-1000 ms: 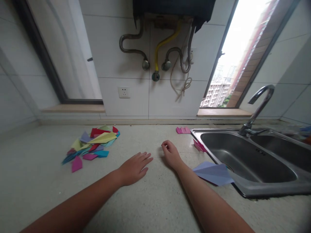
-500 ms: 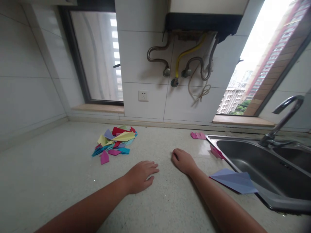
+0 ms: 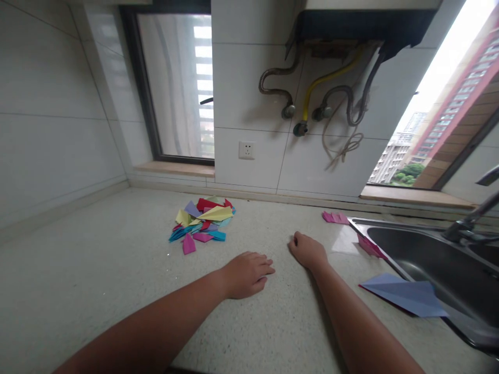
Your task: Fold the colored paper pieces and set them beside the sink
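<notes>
My left hand (image 3: 247,274) rests palm down on the speckled countertop (image 3: 97,280), fingers stretched flat and holding nothing. My right hand (image 3: 307,251) lies just right of it on the counter, fingers curled under into a loose fist with nothing visible in it. A pile of colourful folded paper pieces (image 3: 203,223) lies further back on the left, apart from both hands. A blue-violet folded paper plane (image 3: 405,295) rests on the sink's near edge, right of my right forearm.
A steel sink (image 3: 436,270) with a tap (image 3: 468,223) fills the right side. Pink folded papers (image 3: 335,217) lie by its back corner and another pink one (image 3: 370,246) on its rim. Tiled wall with socket (image 3: 246,150), hoses and two windows behind.
The view has swung left, so the sink slides toward the right edge and the left window shows more. Both hands stay resting on the counter in the same poses.
</notes>
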A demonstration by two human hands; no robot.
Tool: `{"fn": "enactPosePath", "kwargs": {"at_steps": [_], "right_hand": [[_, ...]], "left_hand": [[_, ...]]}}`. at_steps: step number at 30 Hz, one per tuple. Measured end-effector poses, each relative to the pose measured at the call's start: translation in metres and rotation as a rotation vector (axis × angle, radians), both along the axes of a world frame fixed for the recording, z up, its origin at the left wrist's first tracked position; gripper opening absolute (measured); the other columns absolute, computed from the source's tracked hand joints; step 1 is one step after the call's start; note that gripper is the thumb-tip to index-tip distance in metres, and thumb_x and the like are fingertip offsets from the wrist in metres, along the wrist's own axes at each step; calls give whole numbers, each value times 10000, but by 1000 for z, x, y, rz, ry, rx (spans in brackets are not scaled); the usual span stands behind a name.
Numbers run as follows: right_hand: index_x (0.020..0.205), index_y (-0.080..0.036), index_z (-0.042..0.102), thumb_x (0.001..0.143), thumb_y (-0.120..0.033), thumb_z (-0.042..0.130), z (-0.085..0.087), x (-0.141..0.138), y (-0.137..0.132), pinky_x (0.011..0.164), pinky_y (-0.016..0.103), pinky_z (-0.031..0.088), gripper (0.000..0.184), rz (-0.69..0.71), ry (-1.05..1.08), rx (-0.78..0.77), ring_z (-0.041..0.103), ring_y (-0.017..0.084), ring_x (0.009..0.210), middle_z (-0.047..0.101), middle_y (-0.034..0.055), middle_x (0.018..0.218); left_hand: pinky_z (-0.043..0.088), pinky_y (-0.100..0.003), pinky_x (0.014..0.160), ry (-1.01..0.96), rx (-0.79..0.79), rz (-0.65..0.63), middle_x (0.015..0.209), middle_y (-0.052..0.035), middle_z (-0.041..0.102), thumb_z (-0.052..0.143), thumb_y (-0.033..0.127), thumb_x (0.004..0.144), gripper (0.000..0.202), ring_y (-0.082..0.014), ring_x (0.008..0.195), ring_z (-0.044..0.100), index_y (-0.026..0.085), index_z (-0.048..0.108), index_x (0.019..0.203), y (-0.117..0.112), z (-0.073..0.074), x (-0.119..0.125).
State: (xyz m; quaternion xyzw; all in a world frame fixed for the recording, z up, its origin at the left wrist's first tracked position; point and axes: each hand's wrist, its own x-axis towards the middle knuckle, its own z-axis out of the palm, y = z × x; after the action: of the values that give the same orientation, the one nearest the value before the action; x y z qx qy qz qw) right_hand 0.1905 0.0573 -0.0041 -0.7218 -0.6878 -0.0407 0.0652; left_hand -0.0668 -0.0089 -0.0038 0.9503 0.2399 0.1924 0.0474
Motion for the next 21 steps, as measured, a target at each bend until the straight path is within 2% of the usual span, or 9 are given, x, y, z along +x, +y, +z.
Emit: {"fn": "enactPosePath", "kwargs": {"at_steps": [8,13,15,18,21], "right_hand": [[954,-212,627,917,-447,373,-3,14,10,666,305,350,348,100,10,-25,638,253,882,695,108,955],[992,-208,637,917,-461,373,-5,18,15,687,319,368,373,112,36,-32,635,264,891,689,129,986],[995,-204,642,918,-454,368,-4,19,14,690,324,377,379,114,45,-33,637,272,900,688,137,997],[1001,-196,649,919,-449,361,-2,19,12,697,338,393,392,114,56,-37,641,283,906,686,149,1004],[1002,-196,653,915,-444,362,0,20,10,702,352,404,392,114,58,-33,645,294,905,687,152,1011]], "left_hand": [[390,-394,1039,42,57,-38,1324,-81,600,490,260,894,371,-238,1199,550,210,593,1247,3,-1,1],[407,-391,990,80,55,-39,1220,-80,656,480,256,904,328,-232,1127,584,234,634,1192,8,13,-4],[401,-403,990,62,64,42,1181,-85,668,465,254,914,310,-235,1115,585,228,657,1155,18,25,-17],[393,-401,1013,24,105,224,1161,-79,673,456,267,919,304,-229,1115,575,213,678,1120,45,43,-52],[387,-395,1033,-104,186,503,1210,-83,649,422,274,927,336,-228,1142,552,192,677,1128,75,54,-91]]}}
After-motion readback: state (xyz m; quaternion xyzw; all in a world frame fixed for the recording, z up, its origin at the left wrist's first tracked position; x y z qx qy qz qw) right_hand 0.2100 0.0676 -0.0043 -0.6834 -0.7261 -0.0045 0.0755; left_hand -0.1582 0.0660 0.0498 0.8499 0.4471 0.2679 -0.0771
